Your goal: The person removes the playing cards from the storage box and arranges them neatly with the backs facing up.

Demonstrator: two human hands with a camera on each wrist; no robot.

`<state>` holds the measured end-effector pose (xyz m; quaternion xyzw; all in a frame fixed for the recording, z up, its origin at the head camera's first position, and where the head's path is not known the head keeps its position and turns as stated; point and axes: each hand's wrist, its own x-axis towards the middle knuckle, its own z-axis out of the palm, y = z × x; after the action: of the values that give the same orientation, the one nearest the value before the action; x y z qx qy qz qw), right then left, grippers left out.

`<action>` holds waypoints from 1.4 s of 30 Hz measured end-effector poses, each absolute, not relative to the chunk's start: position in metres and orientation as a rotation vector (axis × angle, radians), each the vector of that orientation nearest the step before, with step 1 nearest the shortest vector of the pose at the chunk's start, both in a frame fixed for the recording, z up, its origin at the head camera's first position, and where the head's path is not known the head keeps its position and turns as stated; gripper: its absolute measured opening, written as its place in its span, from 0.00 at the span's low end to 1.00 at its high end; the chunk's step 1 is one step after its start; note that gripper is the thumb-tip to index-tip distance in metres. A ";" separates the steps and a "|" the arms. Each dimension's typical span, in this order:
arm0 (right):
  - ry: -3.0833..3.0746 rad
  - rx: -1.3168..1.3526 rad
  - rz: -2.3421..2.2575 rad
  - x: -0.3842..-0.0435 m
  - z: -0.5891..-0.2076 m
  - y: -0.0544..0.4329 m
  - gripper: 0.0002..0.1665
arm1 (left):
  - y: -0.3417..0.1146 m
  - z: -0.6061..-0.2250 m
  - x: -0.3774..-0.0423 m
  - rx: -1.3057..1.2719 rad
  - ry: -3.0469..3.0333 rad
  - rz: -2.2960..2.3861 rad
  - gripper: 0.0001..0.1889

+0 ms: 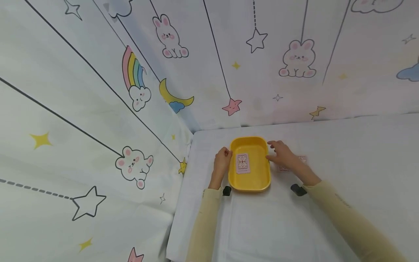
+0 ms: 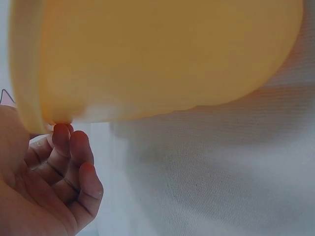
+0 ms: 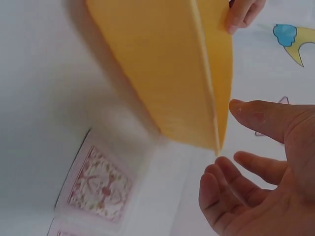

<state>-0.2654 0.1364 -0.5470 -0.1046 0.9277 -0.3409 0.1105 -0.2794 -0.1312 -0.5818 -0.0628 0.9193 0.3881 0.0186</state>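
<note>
A yellow plastic tray (image 1: 258, 183) sits on the white-covered table. Inside it, toward the left, lies a playing card (image 1: 243, 163) with a red patterned back. My left hand (image 1: 222, 160) pinches the tray's left rim, its fingers curled beneath the edge in the left wrist view. Beside the right rim is my right hand (image 1: 283, 156), thumb and fingers spread apart with nothing held between them. More red-backed playing cards (image 3: 101, 184) lie on the table to the tray's right, partly hidden under the right hand and forearm in the head view.
A white cloth (image 1: 265, 225) covers the table. Behind and to the left rise white hanging sheets (image 1: 209, 69) printed with bunnies, stars and clouds. Small black devices (image 1: 298, 189) sit by both wrists.
</note>
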 end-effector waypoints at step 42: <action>2.600 -0.380 -0.452 -0.297 -0.566 0.017 0.43 | -0.131 -0.580 -0.280 -0.193 2.867 1.182 0.12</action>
<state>-0.2966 0.0175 -0.5657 -0.1384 0.9477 -0.1648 0.2356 -0.2797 -0.1306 -0.5799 -0.0623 0.9226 0.3803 0.0171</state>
